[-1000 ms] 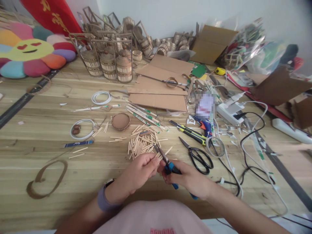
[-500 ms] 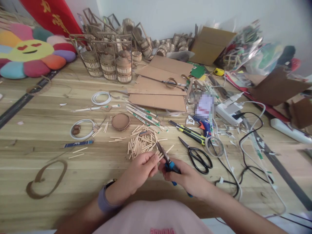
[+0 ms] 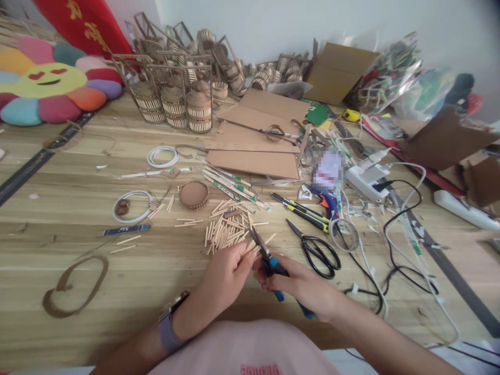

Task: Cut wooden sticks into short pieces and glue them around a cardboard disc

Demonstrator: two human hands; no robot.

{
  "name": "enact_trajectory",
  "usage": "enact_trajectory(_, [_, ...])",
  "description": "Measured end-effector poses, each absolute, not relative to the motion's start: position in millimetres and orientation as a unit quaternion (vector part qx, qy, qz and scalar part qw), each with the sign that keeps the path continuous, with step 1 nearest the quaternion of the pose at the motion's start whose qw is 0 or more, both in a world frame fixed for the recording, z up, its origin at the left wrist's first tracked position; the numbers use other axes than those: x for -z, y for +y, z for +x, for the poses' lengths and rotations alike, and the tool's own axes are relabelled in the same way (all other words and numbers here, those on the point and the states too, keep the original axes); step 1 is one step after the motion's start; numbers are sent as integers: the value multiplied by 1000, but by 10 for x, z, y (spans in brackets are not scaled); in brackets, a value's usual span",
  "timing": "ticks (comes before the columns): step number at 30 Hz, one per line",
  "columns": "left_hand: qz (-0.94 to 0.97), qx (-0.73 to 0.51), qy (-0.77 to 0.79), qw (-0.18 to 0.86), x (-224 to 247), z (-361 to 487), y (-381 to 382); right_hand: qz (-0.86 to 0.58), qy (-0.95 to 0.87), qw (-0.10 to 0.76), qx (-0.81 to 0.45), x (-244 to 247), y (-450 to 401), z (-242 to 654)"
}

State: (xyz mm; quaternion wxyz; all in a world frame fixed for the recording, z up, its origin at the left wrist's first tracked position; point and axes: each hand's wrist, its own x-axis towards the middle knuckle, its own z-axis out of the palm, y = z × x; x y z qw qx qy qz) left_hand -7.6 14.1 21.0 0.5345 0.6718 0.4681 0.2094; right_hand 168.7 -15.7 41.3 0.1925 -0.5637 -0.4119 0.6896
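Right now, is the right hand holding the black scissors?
No, the right hand holds a blue-handled cutting tool, while the black scissors lie on the table.

A: Which way past the left hand (image 3: 222, 276)?
B: A broad stretch of bare tabletop (image 3: 152, 276) runs out on its left to a looped brown strip (image 3: 49, 306), with two loose sticks (image 3: 128, 239) and a blue strip (image 3: 125, 230) along the far edge.
A: Straight ahead?
B: A heap of sticks (image 3: 224, 234) lies in the path just beyond the hand, a round brown tray (image 3: 194, 195) and wrapped sticks (image 3: 230, 182) behind it.
A: Between the hands?
B: Tight. Blue-handled cutters (image 3: 279, 271) gripped by the right hand (image 3: 302, 284) crowd sticks pinched in the left (image 3: 252, 249).
A: And right?
B: A narrow band of wood, then black scissors (image 3: 305, 238); past them, a tape roll (image 3: 332, 234) and tangled black cable (image 3: 397, 269) obstruct.
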Motion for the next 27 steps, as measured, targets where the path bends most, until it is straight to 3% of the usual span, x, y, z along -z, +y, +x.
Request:
enact_trajectory(14, [730, -188, 480, 449, -263, -54, 113, -581, -442, 168, -662, -377, -162, 1684])
enact_trajectory(27, [831, -169, 463, 259, -160, -75, 57, -555, -343, 206, -729, -449, -139, 1624])
